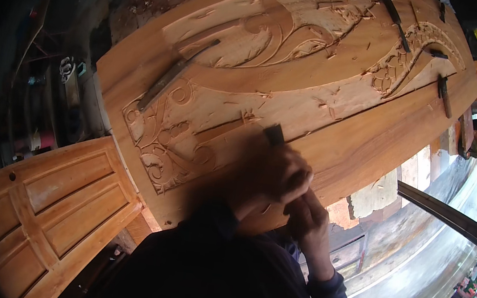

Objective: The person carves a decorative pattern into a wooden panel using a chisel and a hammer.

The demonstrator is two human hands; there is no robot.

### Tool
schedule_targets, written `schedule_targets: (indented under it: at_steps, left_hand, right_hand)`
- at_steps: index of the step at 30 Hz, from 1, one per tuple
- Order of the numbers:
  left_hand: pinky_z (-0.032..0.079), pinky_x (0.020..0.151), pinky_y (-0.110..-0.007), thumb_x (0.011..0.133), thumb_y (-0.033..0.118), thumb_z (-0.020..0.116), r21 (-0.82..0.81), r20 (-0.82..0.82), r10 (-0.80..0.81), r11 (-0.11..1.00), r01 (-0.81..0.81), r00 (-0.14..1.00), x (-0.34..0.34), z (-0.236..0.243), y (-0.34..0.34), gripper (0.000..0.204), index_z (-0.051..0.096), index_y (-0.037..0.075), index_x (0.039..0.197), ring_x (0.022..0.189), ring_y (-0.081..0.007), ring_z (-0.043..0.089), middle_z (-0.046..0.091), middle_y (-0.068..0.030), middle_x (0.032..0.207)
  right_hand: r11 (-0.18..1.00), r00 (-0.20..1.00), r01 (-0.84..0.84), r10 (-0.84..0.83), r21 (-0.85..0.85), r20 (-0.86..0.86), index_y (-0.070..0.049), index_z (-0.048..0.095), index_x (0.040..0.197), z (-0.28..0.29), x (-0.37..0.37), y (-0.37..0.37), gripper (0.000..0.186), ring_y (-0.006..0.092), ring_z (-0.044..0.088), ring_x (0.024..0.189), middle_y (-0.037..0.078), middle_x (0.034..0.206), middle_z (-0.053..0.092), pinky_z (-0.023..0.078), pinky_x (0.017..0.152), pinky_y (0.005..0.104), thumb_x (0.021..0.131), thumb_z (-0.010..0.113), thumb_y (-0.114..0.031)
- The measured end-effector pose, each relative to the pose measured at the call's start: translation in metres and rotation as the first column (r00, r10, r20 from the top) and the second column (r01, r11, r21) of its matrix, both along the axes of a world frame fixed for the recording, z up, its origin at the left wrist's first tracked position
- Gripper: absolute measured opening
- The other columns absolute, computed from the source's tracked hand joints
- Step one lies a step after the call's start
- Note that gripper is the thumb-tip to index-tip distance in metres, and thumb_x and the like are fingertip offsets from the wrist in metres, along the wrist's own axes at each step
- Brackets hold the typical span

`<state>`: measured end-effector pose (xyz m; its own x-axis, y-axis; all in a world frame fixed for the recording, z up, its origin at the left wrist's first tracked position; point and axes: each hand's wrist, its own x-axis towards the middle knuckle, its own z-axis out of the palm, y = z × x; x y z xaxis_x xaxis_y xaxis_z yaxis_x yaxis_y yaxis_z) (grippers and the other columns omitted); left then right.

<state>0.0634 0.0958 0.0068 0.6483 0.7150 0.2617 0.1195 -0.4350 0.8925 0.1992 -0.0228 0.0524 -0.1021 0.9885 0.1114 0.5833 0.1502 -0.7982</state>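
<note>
Carved wooden panel [372, 142] spans centre to upper right of frame, wood shavings [247, 116] scattered on it; I see left hand [280, 175] mid-frame, blurred, over panel's lower part, dark square-ended piece [275, 134] just past it; right hand [309, 215] close against left, fingers curled; I cannot tell what either grips; long chisel [166, 82] lies left on panel; dark tool [395, 20] upper right; panelled door [68, 205] lower left.

Two hands [286, 176]; one carved panel [365, 147]
</note>
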Motion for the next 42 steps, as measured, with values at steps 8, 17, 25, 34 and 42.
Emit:
schedule_targets:
  at_steps: [8,17,25,34,42]
  left_hand:
    - [0.047,0.068,-0.049,0.089,0.024,0.054,-0.023,0.064,-0.123,0.992,0.124,0.990,0.039,-0.005,0.023,0.030,0.053,0.008,0.063,0.064,-0.0354,0.056,0.054,-0.0123,0.063]
    - [0.044,0.104,-0.052,0.094,0.021,0.058,0.159,0.009,0.158,0.975,-0.158,0.987,0.065,0.008,0.064,0.021,0.070,0.009,0.105,0.116,-0.0393,0.062,0.067,-0.0195,0.115]
    - [0.010,0.128,-0.059,0.104,0.036,0.051,0.476,-0.455,0.014,0.849,0.230,0.891,0.103,-0.018,0.124,0.054,0.047,0.024,0.156,0.156,-0.0317,0.025,0.035,-0.0043,0.167]
    - [0.020,0.128,-0.049,0.105,0.025,0.048,0.526,-0.635,0.101,0.782,0.333,0.766,0.053,0.007,0.127,0.057,0.038,0.004,0.158,0.155,-0.0337,0.028,0.035,-0.0124,0.166]
    - [0.032,0.123,-0.048,0.101,0.017,0.056,0.348,-0.526,0.096,0.931,0.111,0.845,-0.069,0.008,0.016,0.049,0.053,0.004,0.148,0.147,-0.0367,0.042,0.047,-0.0174,0.157]
  right_hand:
    - [0.848,0.934,0.129,-0.278,-0.514,-0.225,0.003,0.063,0.126,0.032,0.028,0.020,0.028,0.0214,0.063,0.069,0.017,0.096,0.066,0.053,0.061,0.0317,0.101,0.050,-0.002]
    - [0.760,0.675,0.065,-0.510,-0.646,-0.533,-0.007,0.047,0.155,0.003,0.064,0.059,0.049,0.0037,0.048,0.059,0.001,0.082,0.061,0.040,0.052,0.0203,0.109,0.052,-0.023]
    - [0.729,0.420,0.566,-0.657,-0.386,-0.625,-0.009,0.034,0.162,-0.022,0.131,0.008,0.058,0.0047,0.048,0.054,0.004,0.088,0.061,0.040,0.048,0.0201,0.110,0.052,-0.027]
    - [0.732,0.320,0.422,-0.673,-0.536,-0.667,-0.008,0.034,0.162,-0.010,0.099,-0.029,0.067,0.0062,0.059,0.078,0.003,0.118,0.067,0.050,0.067,0.0212,0.103,0.065,-0.015]
    - [0.820,0.419,0.263,-0.572,-0.509,-0.705,-0.003,0.033,0.161,-0.002,0.037,-0.035,0.068,0.0158,0.053,0.130,0.011,0.150,0.053,0.041,0.108,0.0280,0.103,0.066,-0.015]
